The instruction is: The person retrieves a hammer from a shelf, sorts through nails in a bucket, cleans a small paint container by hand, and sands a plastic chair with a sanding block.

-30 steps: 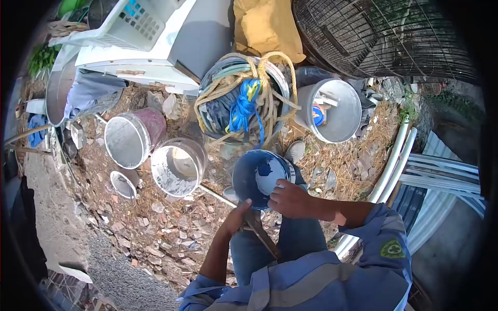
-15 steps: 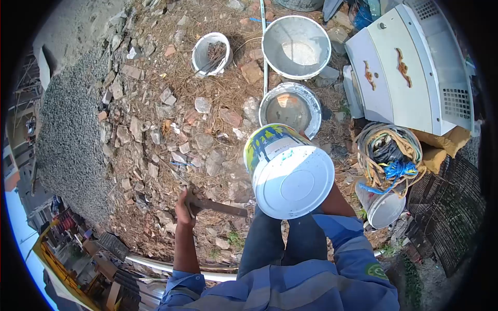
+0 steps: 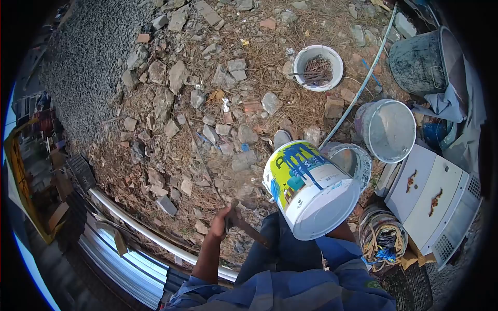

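White paint bucket (image 3: 311, 193) with a green-and-yellow label, blue drips run down over the print; it is tilted, clear of the ground, in front of the dark trouser legs (image 3: 275, 233), its round white end facing my head camera. Right hand (image 3: 358, 210): only a patch of skin shows past the bucket's edge, the rest hidden behind it; I cannot tell how the fingers sit. Left hand (image 3: 222, 220): closed around a brown bar (image 3: 251, 231), which slants down toward the trouser legs, well apart from the bucket. One shoe tip (image 3: 281, 138) shows just above the bucket. Partly covered behind the bucket I note a grey pail (image 3: 364, 168), and near that a larger whitish bucket (image 3: 390, 128), mouth visible. A pale pole (image 3: 363, 93) slants up and away past both. Farther out I log a small white bucket (image 3: 337, 66) containing brown twig-like pieces, and a big dark tub (image 3: 417, 63) at upper right. Lower right: a white cabinet (image 3: 423, 199) with two ornate brown handles, beside a bundle of rope (image 3: 384, 236) with blue cord. Broken stone and dry straw cover the ground (image 3: 244, 103); grey gravel (image 3: 98, 78) lies at upper left, a white pipe (image 3: 161, 237) at lower left.
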Demonstrator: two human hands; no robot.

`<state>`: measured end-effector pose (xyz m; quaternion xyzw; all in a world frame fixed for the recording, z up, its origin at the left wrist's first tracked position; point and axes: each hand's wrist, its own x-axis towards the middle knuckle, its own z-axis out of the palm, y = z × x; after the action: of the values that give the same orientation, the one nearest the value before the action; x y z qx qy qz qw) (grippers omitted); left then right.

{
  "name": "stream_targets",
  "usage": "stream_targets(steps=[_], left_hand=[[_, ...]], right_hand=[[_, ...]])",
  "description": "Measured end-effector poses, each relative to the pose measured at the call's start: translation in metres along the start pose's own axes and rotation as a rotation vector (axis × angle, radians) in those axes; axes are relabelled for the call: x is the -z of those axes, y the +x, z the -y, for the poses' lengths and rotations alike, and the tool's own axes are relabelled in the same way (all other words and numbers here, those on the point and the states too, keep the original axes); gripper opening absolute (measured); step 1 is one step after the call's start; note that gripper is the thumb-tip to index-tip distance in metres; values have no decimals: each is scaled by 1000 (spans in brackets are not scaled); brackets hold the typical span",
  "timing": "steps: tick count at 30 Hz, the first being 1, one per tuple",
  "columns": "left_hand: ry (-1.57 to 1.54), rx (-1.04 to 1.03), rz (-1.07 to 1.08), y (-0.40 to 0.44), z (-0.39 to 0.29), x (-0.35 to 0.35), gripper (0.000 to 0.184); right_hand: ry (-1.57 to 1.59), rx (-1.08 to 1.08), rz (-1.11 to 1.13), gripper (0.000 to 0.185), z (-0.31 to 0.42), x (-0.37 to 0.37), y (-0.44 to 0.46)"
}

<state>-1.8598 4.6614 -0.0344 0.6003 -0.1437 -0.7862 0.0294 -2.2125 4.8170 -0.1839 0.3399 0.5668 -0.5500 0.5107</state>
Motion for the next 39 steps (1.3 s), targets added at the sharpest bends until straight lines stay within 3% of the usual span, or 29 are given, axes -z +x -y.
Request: stream_targets(steps=[6,13,16,20,23,24,27,30,34,39], left_hand=[[-257,-171,0,27,-109,4,53],[-748,-336,9,-10,-196,76,49],[-922,-336,-1,2,-215,133,49],[-1092,-387,-63,83,-240,240,45],[-1258,-319,-297,141,-293,324,47],[-1222,-350,-229,162,-291,359,48],[-1163,-357,-322,146,-342,443,46],[-1097,-420,-384,115,-378,512,40],[-1103,-407,-437,62,-417,571,40],[-1150,-431,-391,-38,-482,627,36]], right_hand=[[-356,34,31,54,31,-158,41],[-776,54,205,55,-7,-409,63],[-923,48,283,55,-54,-515,88],[-1054,36,345,55,-155,-666,167],[-1063,35,393,56,-257,-773,253],[-1067,32,414,56,-288,-802,281],[-963,-15,517,56,-359,-854,318],[-671,-110,370,62,-394,-875,261],[-859,-17,223,63,-400,-905,175],[-1078,58,204,64,-412,-1011,56]])
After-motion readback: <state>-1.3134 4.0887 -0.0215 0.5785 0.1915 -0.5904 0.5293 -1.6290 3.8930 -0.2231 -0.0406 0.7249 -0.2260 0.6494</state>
